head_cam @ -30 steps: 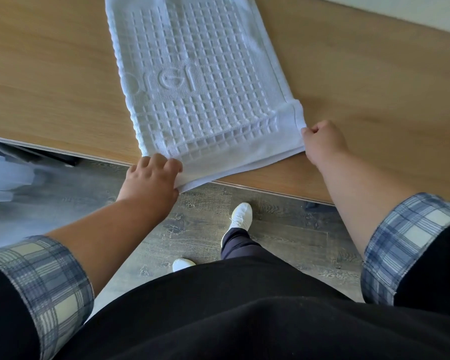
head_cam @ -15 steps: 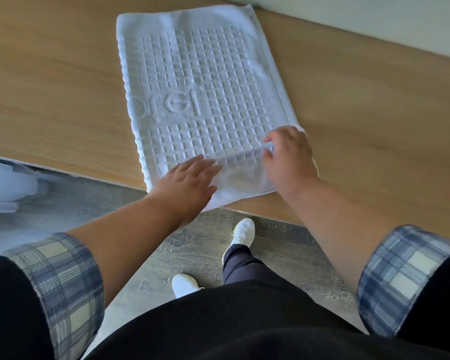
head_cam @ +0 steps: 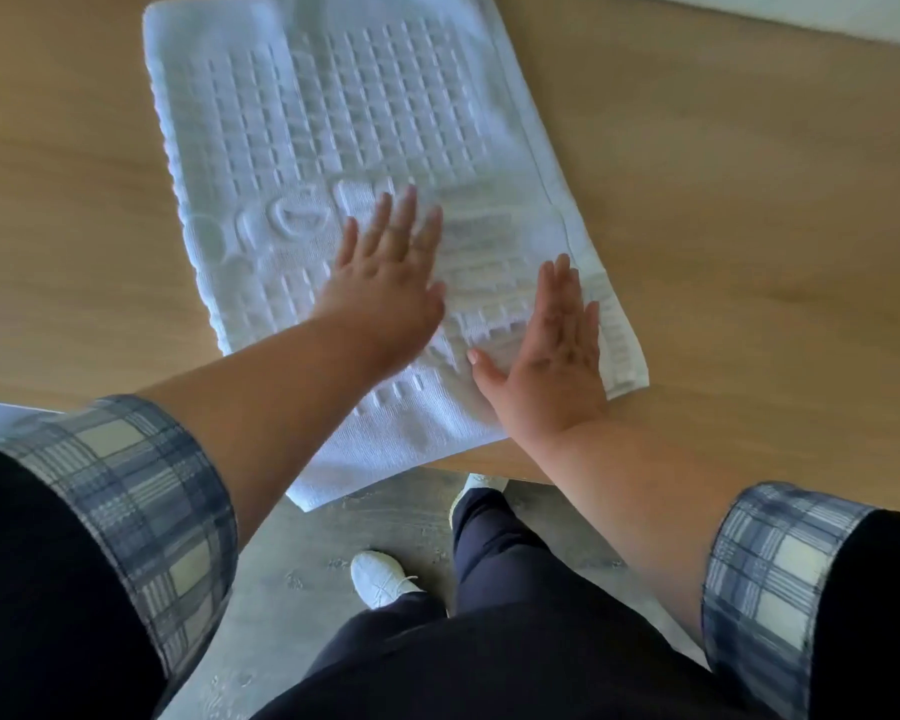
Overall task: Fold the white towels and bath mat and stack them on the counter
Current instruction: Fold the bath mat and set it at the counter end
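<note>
Risk: near corner of bath mat [head_cam: 333, 122] overhangs counter [head_cam: 749, 226] edge below L wrist, so palms dragging bodyward could slide it off or wrinkle it. L hand [head_cam: 385, 283] & R hand [head_cam: 552, 366] lie flat, fingers straight, pressing mat, gripping nothing. Mat white, waffle-grid, raised lettering beside L fingers.

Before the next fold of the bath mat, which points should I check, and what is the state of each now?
1. Bath mat lies on the counter: ok.
2. Left hand flat on the mat, no grip: ok.
3. Right hand flat on the mat near its right edge: ok.
4. Near left corner fully on the counter: not ok, it hangs over the edge.
5. Surface free of wrinkles: cannot tell, the picture is blurred.
</note>
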